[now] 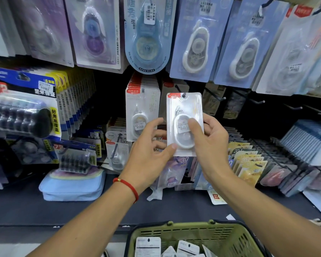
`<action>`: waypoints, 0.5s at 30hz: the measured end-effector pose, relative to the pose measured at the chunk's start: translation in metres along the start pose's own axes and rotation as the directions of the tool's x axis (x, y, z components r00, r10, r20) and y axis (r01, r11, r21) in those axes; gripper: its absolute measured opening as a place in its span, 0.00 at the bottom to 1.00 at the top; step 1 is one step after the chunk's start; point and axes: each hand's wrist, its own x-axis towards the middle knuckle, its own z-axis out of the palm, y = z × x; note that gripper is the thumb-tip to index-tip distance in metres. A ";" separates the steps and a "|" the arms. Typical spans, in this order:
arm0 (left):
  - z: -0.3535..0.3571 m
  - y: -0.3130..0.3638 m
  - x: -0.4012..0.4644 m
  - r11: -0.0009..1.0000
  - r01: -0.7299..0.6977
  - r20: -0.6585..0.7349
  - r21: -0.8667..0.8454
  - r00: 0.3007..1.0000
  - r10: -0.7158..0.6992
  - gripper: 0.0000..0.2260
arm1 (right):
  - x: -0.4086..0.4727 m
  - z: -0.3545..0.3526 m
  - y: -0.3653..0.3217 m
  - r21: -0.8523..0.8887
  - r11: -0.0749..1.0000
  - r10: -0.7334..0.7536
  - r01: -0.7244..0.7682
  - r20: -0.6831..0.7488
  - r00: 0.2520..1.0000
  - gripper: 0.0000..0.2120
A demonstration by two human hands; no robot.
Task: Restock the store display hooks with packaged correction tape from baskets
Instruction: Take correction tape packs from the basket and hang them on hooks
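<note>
A white blister pack of correction tape [183, 108] stands upright in front of the display, its hang hole up at a black hook [178, 88]. My right hand [209, 141] grips it, thumb on the front bubble and fingers behind. My left hand [150, 154] touches its lower left edge with the thumb tip, fingers spread. A row of the same packs [142, 106] hangs on the hook just to the left. Below, a green basket [220, 232] holds several more packs [148, 246].
Larger correction tape cards [146, 34] hang in the row above. Bare black hooks [258, 101] stick out to the right. A light blue pouch [72, 188] and loose packs lie on the dark shelf [26, 208]. Stacked cards [248, 160] fill racks at the lower right.
</note>
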 end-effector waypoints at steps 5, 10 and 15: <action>-0.012 -0.003 0.000 0.954 -0.122 -0.085 0.275 0.985 0.151 0.22 | 0.015 0.005 0.017 -0.155 0.988 -0.022 0.023 0.012 1.000 0.18; -0.026 -0.015 0.006 0.736 -0.196 -0.063 0.648 0.949 0.309 0.19 | 0.057 0.015 0.033 -0.412 0.907 -0.077 0.090 0.049 0.996 0.19; -0.030 -0.023 0.009 0.621 -0.229 -0.007 0.750 0.935 0.353 0.24 | 0.064 0.011 0.049 -0.619 0.764 -0.147 0.182 0.107 0.983 0.28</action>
